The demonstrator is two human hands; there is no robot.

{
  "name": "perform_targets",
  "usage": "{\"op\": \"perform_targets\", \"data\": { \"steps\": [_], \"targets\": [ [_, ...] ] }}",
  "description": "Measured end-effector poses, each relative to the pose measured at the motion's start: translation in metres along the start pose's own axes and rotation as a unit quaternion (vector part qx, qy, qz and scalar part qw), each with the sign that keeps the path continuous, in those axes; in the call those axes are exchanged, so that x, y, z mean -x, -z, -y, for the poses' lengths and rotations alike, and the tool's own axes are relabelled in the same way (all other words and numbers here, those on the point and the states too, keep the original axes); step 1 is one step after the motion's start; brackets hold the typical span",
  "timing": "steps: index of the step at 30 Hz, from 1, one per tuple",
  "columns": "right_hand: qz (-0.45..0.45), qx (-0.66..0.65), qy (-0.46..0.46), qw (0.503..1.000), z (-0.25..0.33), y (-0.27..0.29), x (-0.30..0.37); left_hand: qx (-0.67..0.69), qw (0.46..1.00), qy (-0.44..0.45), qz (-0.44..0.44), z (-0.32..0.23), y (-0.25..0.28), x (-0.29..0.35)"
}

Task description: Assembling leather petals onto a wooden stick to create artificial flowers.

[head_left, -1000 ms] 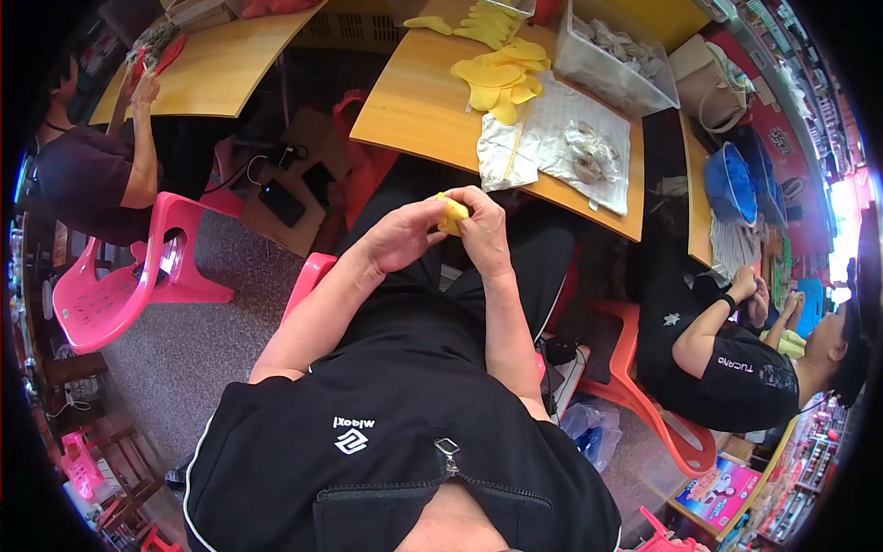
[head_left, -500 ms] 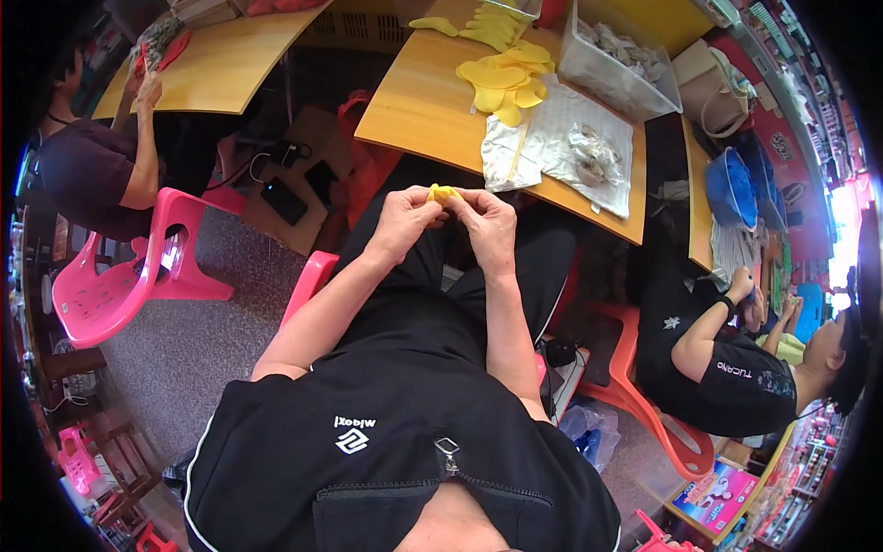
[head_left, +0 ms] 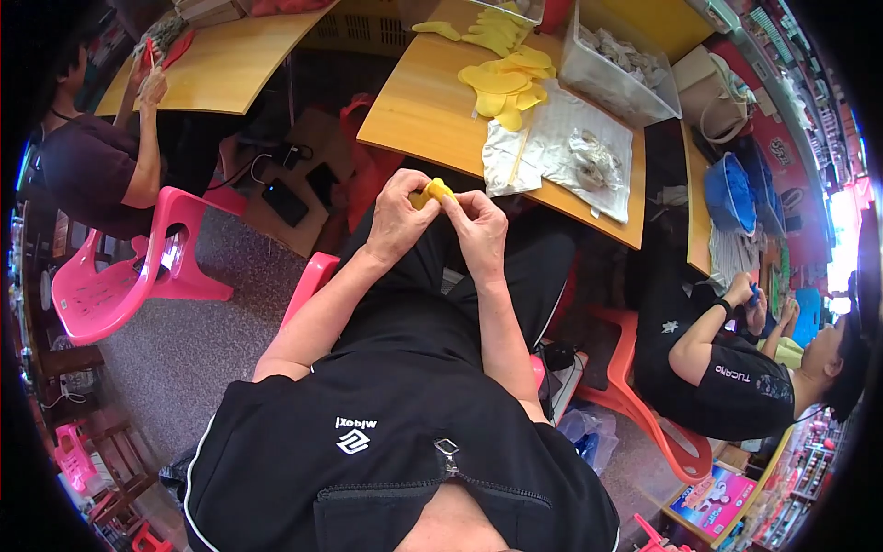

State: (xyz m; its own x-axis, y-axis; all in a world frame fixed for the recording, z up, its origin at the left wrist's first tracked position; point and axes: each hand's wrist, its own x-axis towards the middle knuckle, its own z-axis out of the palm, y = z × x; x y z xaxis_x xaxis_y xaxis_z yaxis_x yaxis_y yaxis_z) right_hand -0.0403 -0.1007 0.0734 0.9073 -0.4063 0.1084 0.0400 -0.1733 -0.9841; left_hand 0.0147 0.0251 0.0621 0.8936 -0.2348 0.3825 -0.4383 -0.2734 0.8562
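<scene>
Above my lap, just off the table's near edge, I hold a small folded yellow fabric piece point(head_left: 438, 189). My left hand point(head_left: 397, 221) pinches one side of it, fingers curled. With thumb and fingertips closed, my right hand point(head_left: 481, 237) grips its other side. Much of the piece is hidden by my fingers. On the wooden table point(head_left: 418, 115) ahead lies a loose pile of flat yellow pieces point(head_left: 501, 81), with more yellow shapes point(head_left: 497, 32) stacked behind. To their right a white cloth point(head_left: 561, 124) is spread, bearing a crumpled clear plastic bag point(head_left: 596, 161).
A translucent bin point(head_left: 600, 75) of whitish pieces stands at the table's far right. One person point(head_left: 101, 156) works at a left table, another point(head_left: 727, 359) sits at right. A pink chair point(head_left: 138, 276) is left; a phone point(head_left: 285, 204) lies on cardboard. Blue baskets point(head_left: 731, 193) stand right.
The yellow piece has turned in my fingers and shows more of itself. My right hand has shifted slightly left and down; my left hand has risen a little.
</scene>
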Motion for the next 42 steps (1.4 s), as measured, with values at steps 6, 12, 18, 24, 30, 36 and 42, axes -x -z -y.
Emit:
{"op": "perform_targets", "data": {
  "steps": [6, 12, 18, 24, 30, 36, 42],
  "targets": [
    [0.046, -0.009, 0.029, 0.998, 0.0, -0.011, 0.006, -0.145, 0.978, -0.124, -0.082, 0.01, 0.004, -0.008],
    [0.038, -0.028, 0.038, 0.998, 0.002, -0.009, 0.005, 0.338, 0.932, 0.13, 0.034, 0.023, 0.007, -0.005],
    [0.087, -0.1, 0.009, 0.991, -0.007, -0.01, 0.004, 0.325, 0.944, 0.06, -0.002, 0.023, -0.008, -0.001],
    [0.119, -0.12, -0.012, 0.986, -0.006, -0.008, 0.003, 0.213, 0.976, 0.033, -0.023, 0.039, -0.013, 0.0],
    [0.128, -0.105, 0.025, 0.986, -0.01, -0.015, 0.006, 0.565, 0.792, 0.225, 0.053, 0.038, -0.017, 0.006],
    [0.163, -0.08, -0.003, 0.983, -0.007, -0.01, 0.006, 0.644, 0.708, 0.29, 0.01, 0.028, -0.003, -0.003],
    [-0.008, -0.147, -0.003, 0.989, -0.007, 0.006, -0.003, 0.51, 0.815, 0.261, 0.089, 0.024, 0.008, -0.004]
  ]
}}
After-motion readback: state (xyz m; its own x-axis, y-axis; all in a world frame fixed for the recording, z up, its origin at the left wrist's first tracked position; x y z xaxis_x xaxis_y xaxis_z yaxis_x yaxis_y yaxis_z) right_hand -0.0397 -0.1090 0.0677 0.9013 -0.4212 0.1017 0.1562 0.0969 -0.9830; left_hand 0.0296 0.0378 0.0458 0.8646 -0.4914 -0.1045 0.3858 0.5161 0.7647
